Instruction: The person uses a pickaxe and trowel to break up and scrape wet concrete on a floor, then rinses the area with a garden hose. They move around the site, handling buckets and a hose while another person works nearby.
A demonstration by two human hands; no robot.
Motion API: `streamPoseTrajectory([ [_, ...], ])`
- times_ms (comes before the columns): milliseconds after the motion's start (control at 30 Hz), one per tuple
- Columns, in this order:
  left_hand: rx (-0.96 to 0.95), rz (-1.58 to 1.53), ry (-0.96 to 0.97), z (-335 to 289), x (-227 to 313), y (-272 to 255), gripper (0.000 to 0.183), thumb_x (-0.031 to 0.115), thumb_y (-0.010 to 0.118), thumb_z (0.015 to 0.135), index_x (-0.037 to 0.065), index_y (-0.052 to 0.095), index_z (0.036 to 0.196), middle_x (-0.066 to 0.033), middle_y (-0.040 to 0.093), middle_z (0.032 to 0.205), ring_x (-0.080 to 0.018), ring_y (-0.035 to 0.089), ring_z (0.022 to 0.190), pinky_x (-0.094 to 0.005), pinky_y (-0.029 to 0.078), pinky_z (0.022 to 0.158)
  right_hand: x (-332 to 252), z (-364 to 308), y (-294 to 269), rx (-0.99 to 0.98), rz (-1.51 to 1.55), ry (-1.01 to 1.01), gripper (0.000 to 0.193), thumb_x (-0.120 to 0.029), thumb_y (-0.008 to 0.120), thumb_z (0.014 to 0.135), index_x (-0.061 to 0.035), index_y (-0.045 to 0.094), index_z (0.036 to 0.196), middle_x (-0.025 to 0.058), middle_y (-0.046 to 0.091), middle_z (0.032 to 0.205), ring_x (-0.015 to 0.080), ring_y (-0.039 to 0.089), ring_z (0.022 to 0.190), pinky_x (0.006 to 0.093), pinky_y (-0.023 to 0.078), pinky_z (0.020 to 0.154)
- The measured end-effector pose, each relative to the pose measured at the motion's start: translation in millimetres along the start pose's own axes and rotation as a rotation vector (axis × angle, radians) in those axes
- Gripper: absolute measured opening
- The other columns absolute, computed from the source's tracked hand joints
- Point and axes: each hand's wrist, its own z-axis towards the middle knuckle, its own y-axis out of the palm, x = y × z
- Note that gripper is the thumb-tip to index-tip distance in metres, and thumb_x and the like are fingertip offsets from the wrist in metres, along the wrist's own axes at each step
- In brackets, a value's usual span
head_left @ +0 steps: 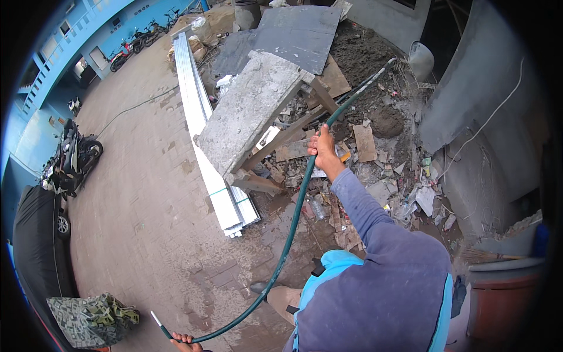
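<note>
A long dark green hose [291, 234] bends in a wide curve across the view. My right hand [324, 149] is closed around it beside the raised wooden bench, its arm stretched out in a dark blue sleeve. At the lower left edge, my left hand [186, 342], partly cut off by the frame, grips the same hose close to its white-tipped end [155, 318]. Beyond my right hand the hose runs up to the right, over the rubble [358, 170]. Just left of that hand stands the cement-crusted bench [252, 105] on wooden legs.
Long silvery metal profiles [199, 141] lie on the paving left of the bench. A dark sheet [293, 35] and a soil heap [366, 53] are behind it. Motorcycles [73, 155] and a black-covered vehicle [44, 240] stand left; a camouflage cover [91, 320] is near my left hand.
</note>
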Motion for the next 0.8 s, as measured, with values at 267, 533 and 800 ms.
streamPoseTrajectory([
  [267, -0.069, 0.311, 0.045, 291, 130, 127, 0.036, 0.045, 0.043, 0.106, 0.013, 0.053, 0.117, 0.0030, 0.040, 0.074, -0.0064, 0.034, 0.053, -0.0226, 0.032, 0.039, 130, -159, 163, -0.037, 0.081, -0.111, 0.038, -0.052, 0.039, 0.104, -0.0166, 0.039, 0.093, -0.0057, 0.035, 0.065, 0.0049, 0.031, 0.047, 0.0227, 0.025, 0.039],
  [533, -0.286, 0.367, 0.043, 532, 195, 254, 0.035, 0.040, 0.047, 0.106, 0.012, 0.051, 0.126, 0.0034, 0.042, 0.075, -0.0052, 0.036, 0.051, -0.0215, 0.031, 0.037, 281, -216, 343, -0.122, -0.009, -0.042, 0.038, -0.053, 0.042, 0.104, -0.0168, 0.040, 0.092, -0.0073, 0.036, 0.064, 0.0022, 0.030, 0.046, 0.0199, 0.025, 0.037],
  [800, -0.324, 0.343, 0.094, 746, 236, 349, 0.040, 0.042, 0.044, 0.106, 0.009, 0.052, 0.128, 0.0030, 0.041, 0.076, -0.0057, 0.035, 0.051, -0.0207, 0.031, 0.037, 419, -114, 632, -0.229, 0.037, -0.311, 0.035, -0.047, 0.037, 0.106, -0.0154, 0.038, 0.091, -0.0064, 0.035, 0.064, 0.0035, 0.031, 0.045, 0.0209, 0.025, 0.036],
])
